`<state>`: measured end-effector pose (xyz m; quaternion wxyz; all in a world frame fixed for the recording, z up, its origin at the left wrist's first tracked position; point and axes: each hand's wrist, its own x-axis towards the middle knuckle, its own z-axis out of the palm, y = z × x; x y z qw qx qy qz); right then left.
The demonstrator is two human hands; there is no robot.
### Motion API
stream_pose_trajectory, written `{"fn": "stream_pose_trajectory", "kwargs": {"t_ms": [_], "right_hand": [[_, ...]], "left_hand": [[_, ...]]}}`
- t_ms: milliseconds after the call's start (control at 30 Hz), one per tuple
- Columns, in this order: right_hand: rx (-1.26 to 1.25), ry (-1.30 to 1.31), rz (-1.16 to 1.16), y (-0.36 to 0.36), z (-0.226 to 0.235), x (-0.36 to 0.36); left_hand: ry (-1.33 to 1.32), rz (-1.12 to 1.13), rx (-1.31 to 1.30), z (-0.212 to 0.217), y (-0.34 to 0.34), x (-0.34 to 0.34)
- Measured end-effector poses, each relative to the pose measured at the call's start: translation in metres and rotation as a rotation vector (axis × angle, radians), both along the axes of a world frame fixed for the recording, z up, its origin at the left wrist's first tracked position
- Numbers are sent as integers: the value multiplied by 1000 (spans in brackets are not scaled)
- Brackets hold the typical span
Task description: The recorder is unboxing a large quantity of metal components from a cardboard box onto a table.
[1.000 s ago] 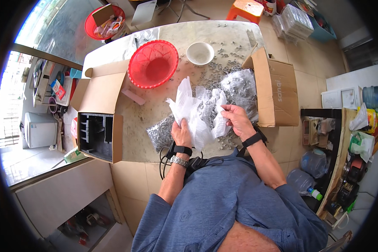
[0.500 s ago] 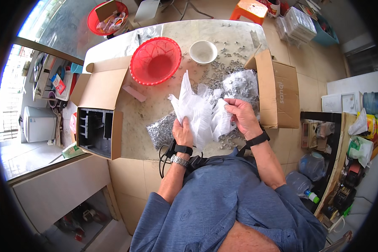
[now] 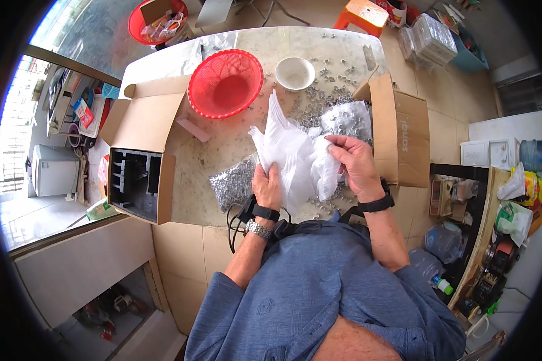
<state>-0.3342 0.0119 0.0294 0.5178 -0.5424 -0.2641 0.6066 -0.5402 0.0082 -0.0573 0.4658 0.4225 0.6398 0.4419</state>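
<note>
Beige tiled floor (image 3: pixel 439 114) under a pale stone table (image 3: pixel 319 42); bright daylight from a window (image 3: pixel 18 138) at left (white appliance (image 3: pixel 51 171) there); orange stool (image 3: pixel 361 13); cluttered shelf (image 3: pixel 488 240) at right.

Looks like a small home workshop or packing spot: a stone surface (image 3: pixel 235 150) on a tiled floor, strewn with little metal parts (image 3: pixel 331 99), bagged hardware (image 3: pixel 233 180), open cardboard boxes (image 3: pixel 140 150), a red plastic basket (image 3: pixel 225 83), and cluttered shelves (image 3: pixel 494 240) off to the side.
</note>
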Motion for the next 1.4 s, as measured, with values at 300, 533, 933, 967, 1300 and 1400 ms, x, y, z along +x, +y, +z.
{"fn": "stream_pose_trajectory", "kwargs": {"t_ms": [300,533,933,967,1300,1400], "right_hand": [[155,-352,47,0,-9,-1],[461,-1009,232,-18,-17,-35],[801,-1074,470,-37,-35,-43],[719,-1069,379,-37,-38,-39],[164,-686,282,-28,-53,-28],[140,-660,281,-28,-62,-26]], "left_hand": [[-27,-56,-45,13,-3,8],[-536,-51,-266,15,-7,11],[-634,64,-329,-1,-3,15],[-633,65,-328,-4,-2,14],[-596,39,-269,7,0,16],[-602,30,-234,12,0,15]]}}
